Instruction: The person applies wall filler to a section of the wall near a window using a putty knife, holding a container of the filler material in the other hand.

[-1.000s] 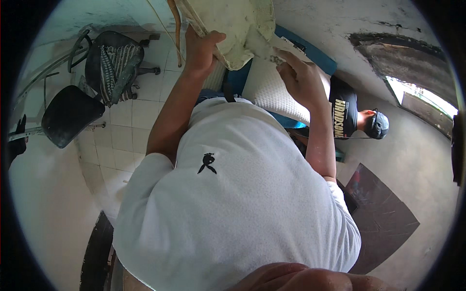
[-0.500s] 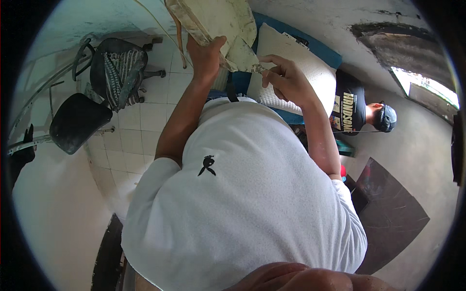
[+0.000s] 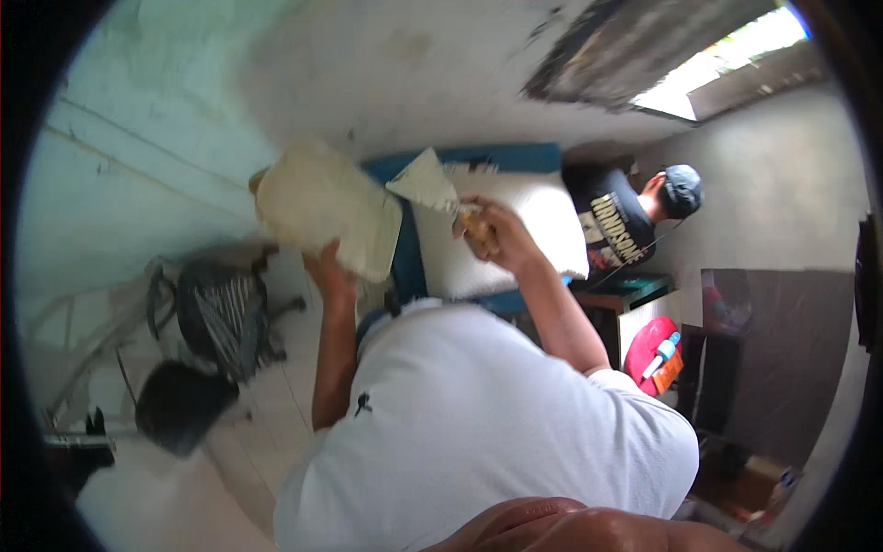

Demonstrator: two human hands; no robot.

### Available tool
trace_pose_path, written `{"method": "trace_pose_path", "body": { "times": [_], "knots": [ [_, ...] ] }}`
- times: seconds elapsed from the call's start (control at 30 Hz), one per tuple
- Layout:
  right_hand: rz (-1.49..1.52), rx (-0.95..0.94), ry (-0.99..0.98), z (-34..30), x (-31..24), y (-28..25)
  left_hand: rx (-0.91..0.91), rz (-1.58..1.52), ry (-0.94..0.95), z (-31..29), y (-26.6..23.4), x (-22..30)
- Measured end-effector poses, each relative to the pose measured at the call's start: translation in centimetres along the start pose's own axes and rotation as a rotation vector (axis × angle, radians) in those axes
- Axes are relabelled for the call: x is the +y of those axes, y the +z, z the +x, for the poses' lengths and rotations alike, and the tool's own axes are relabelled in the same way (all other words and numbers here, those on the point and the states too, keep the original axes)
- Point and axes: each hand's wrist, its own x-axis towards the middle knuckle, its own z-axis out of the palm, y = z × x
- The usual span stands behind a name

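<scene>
A pale cream panel (image 3: 326,202) with rounded corners is in my left hand (image 3: 329,270). The hand is closed on its near edge, the thumb lying on the face; the fingers behind are hidden. My right hand (image 3: 504,235) is wrapped round the wooden handle of a pointing trowel (image 3: 426,187). Its triangular blade is coated with pale material and points up and to the left, apart from the panel. Below the trowel lies a white quilted cushion (image 3: 497,244) on a blue base (image 3: 533,158).
A whitish wall (image 3: 368,83) rises ahead, with a bright opening (image 3: 717,64) at upper right. A person in a black shirt and cap (image 3: 621,221) is to the right. A dark office chair (image 3: 221,313) stands left, and a red round item (image 3: 648,354) lies right.
The view has swung up, showing more wall. The trowel has moved off the panel to the right, with my right hand now round its handle. The panel has shifted left.
</scene>
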Motion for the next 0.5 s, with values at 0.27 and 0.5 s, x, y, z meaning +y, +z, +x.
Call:
{"method": "trace_pose_path", "body": {
  "times": [0.27, 0.5],
  "knots": [
    [0.095, 0.061, -0.779, 0.5, -8.9, 2.2, -0.195, 0.082, 0.071, -1.9, 1.5, -0.6],
    [0.038, 0.048, -1.27, 5.9, -17.8, 0.8, -0.263, 0.075, -0.001, -0.9, 0.7, -1.6]
  ]
}}
